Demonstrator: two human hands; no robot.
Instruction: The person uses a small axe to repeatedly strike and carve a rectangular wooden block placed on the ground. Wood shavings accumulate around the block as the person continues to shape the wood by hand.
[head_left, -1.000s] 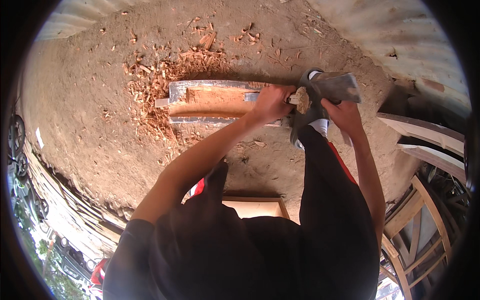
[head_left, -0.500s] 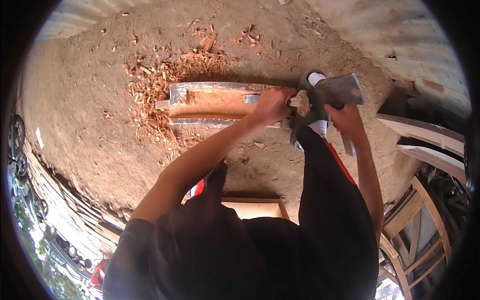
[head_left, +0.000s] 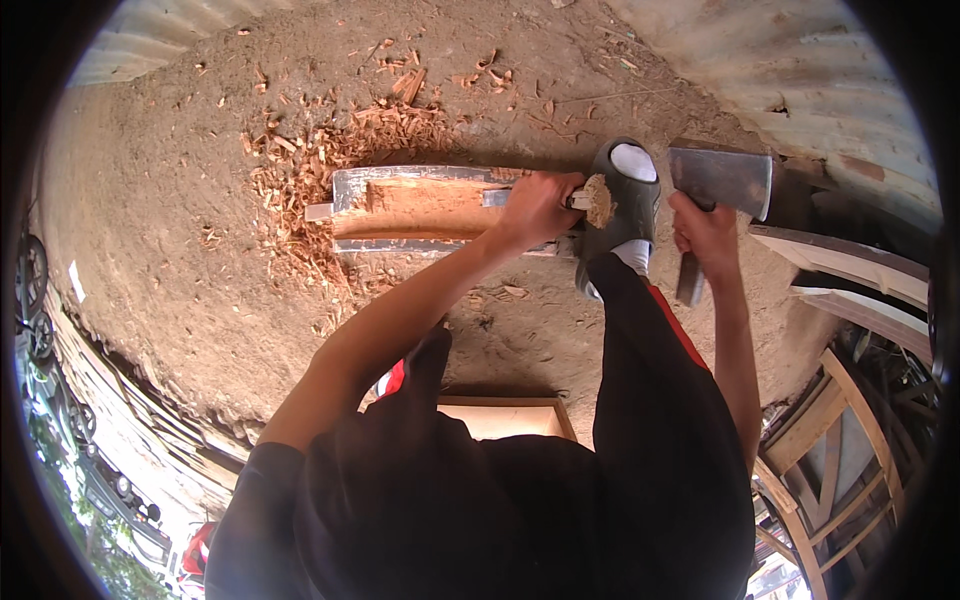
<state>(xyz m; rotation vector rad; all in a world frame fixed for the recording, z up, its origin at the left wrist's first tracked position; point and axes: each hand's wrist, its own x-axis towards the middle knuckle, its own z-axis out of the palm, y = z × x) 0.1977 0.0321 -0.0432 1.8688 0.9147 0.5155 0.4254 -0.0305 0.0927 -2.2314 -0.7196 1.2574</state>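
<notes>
My left hand (head_left: pixel 540 212) is wrapped round a chisel, its metal blade (head_left: pixel 495 198) lying along the hollow of a curved wooden piece (head_left: pixel 420 205). The chisel's frayed, splayed butt (head_left: pixel 600 201) sticks out on the right side of my fist. In my right hand (head_left: pixel 705 232) I grip a hatchet by its handle. Its broad dark head (head_left: pixel 722 180) is to the right of the chisel butt, apart from it. My shod foot (head_left: pixel 632 195) is at the right end of the wooden piece, between the two hands.
Wood shavings (head_left: pixel 300 190) lie round the left end of the piece on the dirt floor. Below me is a low wooden seat or box (head_left: pixel 510 415). Curved boards (head_left: pixel 850 262) and a wooden frame (head_left: pixel 840 450) stand at right, near corrugated sheet metal (head_left: pixel 790 70).
My right hand and the hatchet have swung to the right, away from the chisel butt. My left hand and the chisel stay nearly in place on the wood.
</notes>
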